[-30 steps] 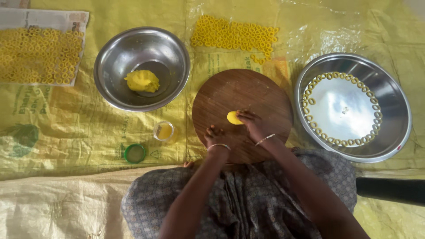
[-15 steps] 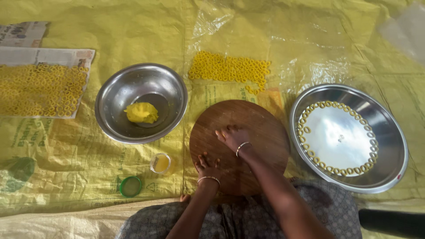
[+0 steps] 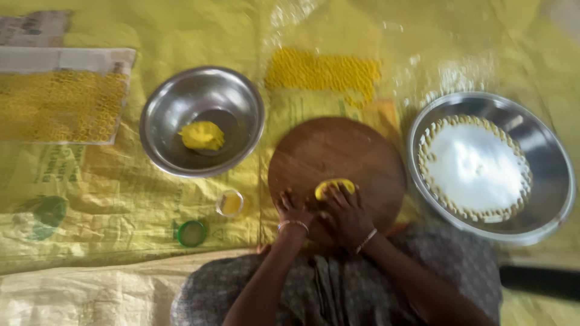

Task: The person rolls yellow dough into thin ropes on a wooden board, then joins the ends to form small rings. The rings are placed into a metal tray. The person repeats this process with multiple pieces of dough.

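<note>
Covering the whole floor, a yellow woven sheet (image 3: 90, 199) carries everything else. At the far right sits a wide steel tray (image 3: 547, 181) with small dough rings set round its inner edge; a steel bowl (image 3: 175, 108) at the left holds a lump of yellow dough (image 3: 202, 135). More yellow rings lie on a newspaper (image 3: 60, 105) at the far left and in a patch (image 3: 323, 72) beyond the board. The round wooden board (image 3: 338, 154) lies in front of the person. Near its front edge, the right hand (image 3: 345, 214) lies flat, fingers spread, pressing on a small piece of yellow dough (image 3: 334, 185) without gripping it. The left hand (image 3: 294, 211) rests just beside it on the board, fingers spread and holding nothing. A small glass cup (image 3: 230, 203) and a green lid (image 3: 191, 233) stand left of the board. Rolling this piece well seems to call for even, light pressure from the flat fingers, so the strand stays uniform and does not tear.
</note>
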